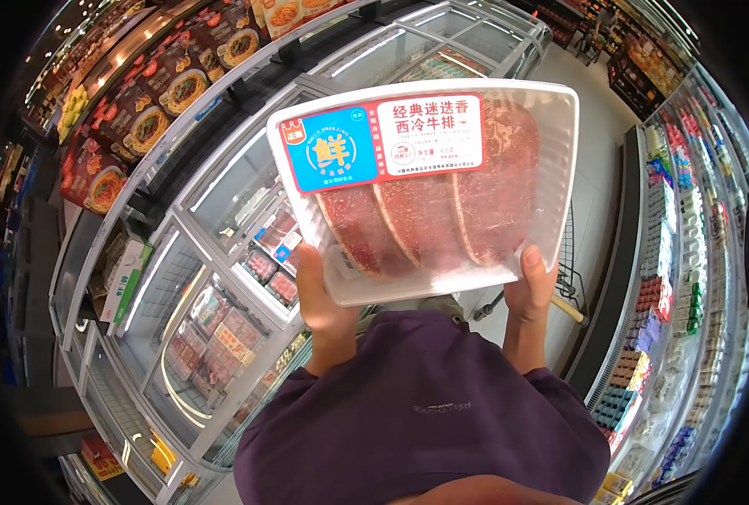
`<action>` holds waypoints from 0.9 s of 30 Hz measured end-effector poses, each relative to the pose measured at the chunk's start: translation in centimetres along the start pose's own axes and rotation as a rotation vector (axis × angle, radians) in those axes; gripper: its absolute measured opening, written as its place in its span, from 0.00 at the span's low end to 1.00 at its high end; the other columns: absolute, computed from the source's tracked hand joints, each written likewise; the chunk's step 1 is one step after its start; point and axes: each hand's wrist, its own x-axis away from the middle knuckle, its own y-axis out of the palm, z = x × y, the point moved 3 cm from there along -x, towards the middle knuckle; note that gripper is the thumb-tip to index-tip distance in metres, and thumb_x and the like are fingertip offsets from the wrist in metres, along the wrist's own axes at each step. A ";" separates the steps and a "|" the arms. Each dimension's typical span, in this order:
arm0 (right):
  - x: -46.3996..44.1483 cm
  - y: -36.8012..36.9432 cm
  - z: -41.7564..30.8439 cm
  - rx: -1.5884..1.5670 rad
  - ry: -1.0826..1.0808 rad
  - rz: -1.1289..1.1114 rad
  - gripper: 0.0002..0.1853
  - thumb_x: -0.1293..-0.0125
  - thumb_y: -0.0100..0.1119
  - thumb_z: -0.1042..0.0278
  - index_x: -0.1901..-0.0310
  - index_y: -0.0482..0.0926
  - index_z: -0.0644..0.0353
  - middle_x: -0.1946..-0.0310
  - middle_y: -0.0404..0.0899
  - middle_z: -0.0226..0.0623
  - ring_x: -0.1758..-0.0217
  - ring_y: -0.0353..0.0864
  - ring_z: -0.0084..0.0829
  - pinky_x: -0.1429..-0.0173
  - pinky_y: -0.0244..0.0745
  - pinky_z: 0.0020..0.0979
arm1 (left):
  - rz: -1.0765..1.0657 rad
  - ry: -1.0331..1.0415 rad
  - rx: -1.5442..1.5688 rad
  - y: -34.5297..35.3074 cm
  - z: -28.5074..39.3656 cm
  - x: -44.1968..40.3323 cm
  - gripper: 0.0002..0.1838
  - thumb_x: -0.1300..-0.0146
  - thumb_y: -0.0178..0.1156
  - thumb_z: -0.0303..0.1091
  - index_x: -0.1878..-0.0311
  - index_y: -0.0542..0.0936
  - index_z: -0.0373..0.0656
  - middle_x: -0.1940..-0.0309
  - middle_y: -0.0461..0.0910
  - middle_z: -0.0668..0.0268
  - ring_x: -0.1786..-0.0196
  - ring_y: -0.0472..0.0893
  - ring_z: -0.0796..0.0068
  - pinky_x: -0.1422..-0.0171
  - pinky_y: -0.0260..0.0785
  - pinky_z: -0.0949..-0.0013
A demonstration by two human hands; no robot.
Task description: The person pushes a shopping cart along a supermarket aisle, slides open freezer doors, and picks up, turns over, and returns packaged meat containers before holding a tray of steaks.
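Head view: tray (408, 291) held up in front of the chest, face toward the camera, slightly rotated. Left hand (328, 305) clamps its lower left corner, right hand (528, 295) its lower right; each grip is closed on the tray, thumbs on the near side, other fingers mostly hidden behind. Risks: both grips sit low, so the top could tip if a thumb slackens; the clear film (553, 181) looks slick and could let a thumb slide, or dent and tear if the right thumb presses hard by the edge. A drop could hit the case (223, 269) or floor, my guess. Containers: white tray holds overlapping raw steaks (496, 189), three edges readable, under film; label (387, 143), blue and white with red trim, covers the top of the left slices. Case at left, glass and metal, holds wrapped meat packs (214, 332) in one bay and blue-labelled packs (282, 248) in another; cannot tell whether lids are shut. White-green carton (127, 282) stands by the case, contents unclear. Shelf (623, 252) at right carries rows of small goods, too small to identify. Cart handle (570, 309) shows just beyond the right hand.
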 end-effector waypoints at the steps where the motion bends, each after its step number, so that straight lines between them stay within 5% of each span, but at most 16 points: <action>1: 0.0 0.0 0.0 0.002 -0.003 -0.002 0.49 0.40 0.68 0.46 0.28 0.56 0.69 0.35 0.67 0.47 0.32 0.69 0.41 0.30 0.65 0.40 | 0.015 0.002 -0.020 0.0 0.0 0.0 0.34 0.22 0.36 0.53 0.29 0.63 0.30 0.36 0.73 0.50 0.35 0.74 0.56 0.30 0.64 0.55; 27: -0.3 0.1 -0.1 0.030 -0.029 -0.008 0.48 0.41 0.67 0.46 0.28 0.56 0.70 0.36 0.68 0.48 0.32 0.70 0.41 0.30 0.66 0.40 | 0.131 0.033 -0.066 0.0 0.1 -0.4 0.32 0.21 0.35 0.51 0.33 0.67 0.31 0.42 0.77 0.51 0.41 0.79 0.59 0.36 0.70 0.57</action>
